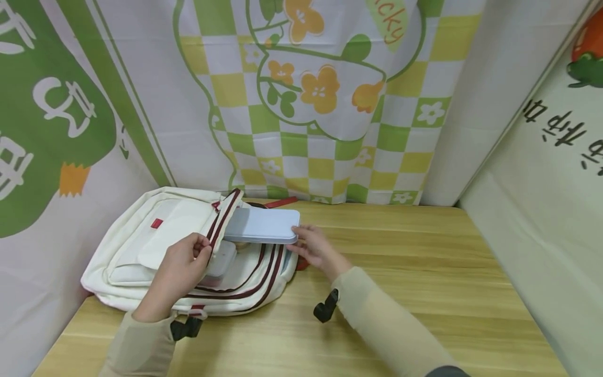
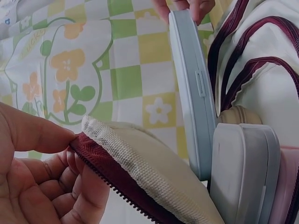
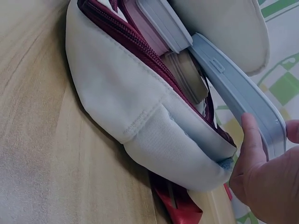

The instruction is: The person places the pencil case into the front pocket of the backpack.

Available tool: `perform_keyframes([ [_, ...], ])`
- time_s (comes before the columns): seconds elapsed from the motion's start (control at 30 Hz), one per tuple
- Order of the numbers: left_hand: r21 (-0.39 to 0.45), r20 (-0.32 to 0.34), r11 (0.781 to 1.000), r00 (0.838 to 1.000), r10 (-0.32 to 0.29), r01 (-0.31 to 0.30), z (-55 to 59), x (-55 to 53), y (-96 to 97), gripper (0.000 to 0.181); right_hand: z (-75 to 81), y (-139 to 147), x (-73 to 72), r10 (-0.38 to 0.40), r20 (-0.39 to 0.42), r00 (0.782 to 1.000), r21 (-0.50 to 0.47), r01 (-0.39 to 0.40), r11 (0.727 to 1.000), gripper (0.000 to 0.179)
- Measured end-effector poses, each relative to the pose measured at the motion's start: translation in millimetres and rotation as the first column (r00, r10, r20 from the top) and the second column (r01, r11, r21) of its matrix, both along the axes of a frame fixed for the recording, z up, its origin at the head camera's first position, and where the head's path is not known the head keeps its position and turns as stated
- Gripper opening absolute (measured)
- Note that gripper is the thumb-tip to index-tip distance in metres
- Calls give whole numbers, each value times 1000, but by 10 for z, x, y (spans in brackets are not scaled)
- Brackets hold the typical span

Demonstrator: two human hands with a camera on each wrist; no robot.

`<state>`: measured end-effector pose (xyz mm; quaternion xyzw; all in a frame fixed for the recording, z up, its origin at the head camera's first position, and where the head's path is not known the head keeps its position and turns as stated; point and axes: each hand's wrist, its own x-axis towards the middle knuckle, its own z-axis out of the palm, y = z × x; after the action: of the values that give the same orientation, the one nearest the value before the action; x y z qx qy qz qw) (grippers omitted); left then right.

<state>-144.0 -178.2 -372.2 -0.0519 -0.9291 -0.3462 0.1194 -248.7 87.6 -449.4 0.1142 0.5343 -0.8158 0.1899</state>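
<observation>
A white backpack point(image 1: 127, 246) with dark red zippers lies on its back, its compartment unzipped. My left hand point(image 1: 185, 264) pinches the zippered edge of the front panel point(image 2: 135, 168) between thumb and fingers, holding it lifted. With thumb and fingers, my right hand point(image 1: 314, 248) grips the outer end of a flat light-blue case point(image 1: 264, 225) that has a small side latch. The other end of this case is at the bag's opening. Inside sit a grey-white box point(image 2: 240, 172), a pink item point(image 2: 287, 182) and a tan ribbed round thing point(image 3: 186, 77).
The bag rests on a wooden table point(image 1: 400, 293) at the left. Patterned curtains point(image 1: 325, 157) hang behind the table and at both sides. A red strap point(image 3: 175, 200) trails from under the bag. Each wrist carries a black camera mount point(image 1: 326, 306).
</observation>
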Motion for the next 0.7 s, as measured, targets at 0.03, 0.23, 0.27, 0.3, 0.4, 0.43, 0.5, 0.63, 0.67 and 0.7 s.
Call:
perform_keyframes([
  [0.03,-2,1,1000,1000,0,0,0,2,3,5,-4,-7,6,3,-4,1000,4,-3,1000,43],
  [0.23,-7,5,1000,1000,-8,8,7,15,19,5,12,-61,21,48,-22,999,46,-47,998,40],
  [0.27,-9,3,1000,1000,-10,10,9,18,23,5,19,-75,21,55,-22,998,52,-53,997,40],
  [0.3,-12,0,1000,1000,-12,12,11,20,27,5,27,-90,21,63,-23,998,58,-62,996,40],
  [0.4,-31,-15,999,1000,-17,17,15,32,48,4,53,-141,21,78,-22,997,74,-76,994,38],
  [0.43,-47,-24,999,1000,-18,17,12,36,58,4,64,-159,22,83,-22,996,81,-81,993,37],
  [0.5,-88,-45,996,999,-19,15,8,46,83,4,88,-199,21,88,-23,996,95,-86,992,36],
  [0.63,-190,-102,982,995,-24,4,-8,59,142,4,124,-296,20,94,-35,995,118,-89,989,30],
  [0.67,-209,-115,978,993,-26,2,-10,61,157,4,127,-324,18,96,-39,995,122,-91,988,28],
  [0.7,-226,-128,974,991,-28,-2,-13,63,170,4,130,-353,17,99,-39,994,124,-93,988,26],
])
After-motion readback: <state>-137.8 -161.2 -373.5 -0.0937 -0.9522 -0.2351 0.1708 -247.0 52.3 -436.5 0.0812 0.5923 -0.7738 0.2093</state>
